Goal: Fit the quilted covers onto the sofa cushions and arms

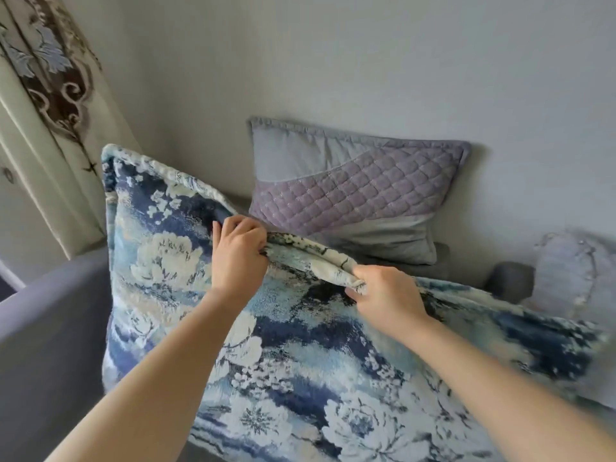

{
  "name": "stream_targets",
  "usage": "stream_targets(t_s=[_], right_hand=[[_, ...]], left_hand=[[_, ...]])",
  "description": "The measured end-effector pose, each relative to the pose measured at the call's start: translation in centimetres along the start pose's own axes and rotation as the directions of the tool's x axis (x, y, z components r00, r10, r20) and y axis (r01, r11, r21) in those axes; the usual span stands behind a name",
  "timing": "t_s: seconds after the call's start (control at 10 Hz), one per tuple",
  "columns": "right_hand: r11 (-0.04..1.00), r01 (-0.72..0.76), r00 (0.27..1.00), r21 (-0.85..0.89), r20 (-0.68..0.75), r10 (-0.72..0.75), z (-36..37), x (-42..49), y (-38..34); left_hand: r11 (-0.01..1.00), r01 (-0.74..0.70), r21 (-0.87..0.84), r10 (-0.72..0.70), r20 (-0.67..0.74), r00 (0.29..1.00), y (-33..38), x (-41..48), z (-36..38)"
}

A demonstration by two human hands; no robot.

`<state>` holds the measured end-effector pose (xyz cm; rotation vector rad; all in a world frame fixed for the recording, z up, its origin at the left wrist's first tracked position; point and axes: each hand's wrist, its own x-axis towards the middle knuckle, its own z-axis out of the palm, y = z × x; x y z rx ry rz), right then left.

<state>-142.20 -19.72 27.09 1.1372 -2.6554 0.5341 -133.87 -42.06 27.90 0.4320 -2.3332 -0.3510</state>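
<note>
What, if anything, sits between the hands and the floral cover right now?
Nothing visible. The left hand and the right hand are both already closed on the upper edge of the floral cover, gripping the fabric directly. The quilted pillow leans on the wall behind that edge, beyond the hands, not between them and the cover.

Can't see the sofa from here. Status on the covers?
Left hand and right hand both gripping top edge of blue floral cover. Cover half drawn over cushion, right side slack. Lilac quilted pillow behind, clear of the work.
</note>
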Motion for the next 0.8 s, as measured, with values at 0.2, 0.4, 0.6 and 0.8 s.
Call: stream_targets(t_s=[0.2,0.4,0.6,0.8], right_hand=[[0.928,-0.302,0.822,-0.220,0.433,0.370,10.2,1.8,3.2],[0.914,-0.401,0.753,-0.065,0.545,0.369,13.5,0.2,10.1],[0.950,-0.292,0.788,-0.110,0.535,0.304,15.5,0.8,11.5],[0.892,-0.418,0.845,0.173,0.435,0.312,11.2,2.1,10.4]], left_hand=[[0.866,0.499,-0.022,-0.325,0.734,0.597,-5.3,-3.4,11.0],[0.838,0.532,0.124,-0.381,0.830,0.407,-4.5,-5.5,21.0],[0.851,0.467,0.241,-0.431,0.828,0.358,-5.6,-5.4,26.0],[0.855,0.459,0.240,-0.419,0.842,0.341,-5.4,-5.3,24.8]])
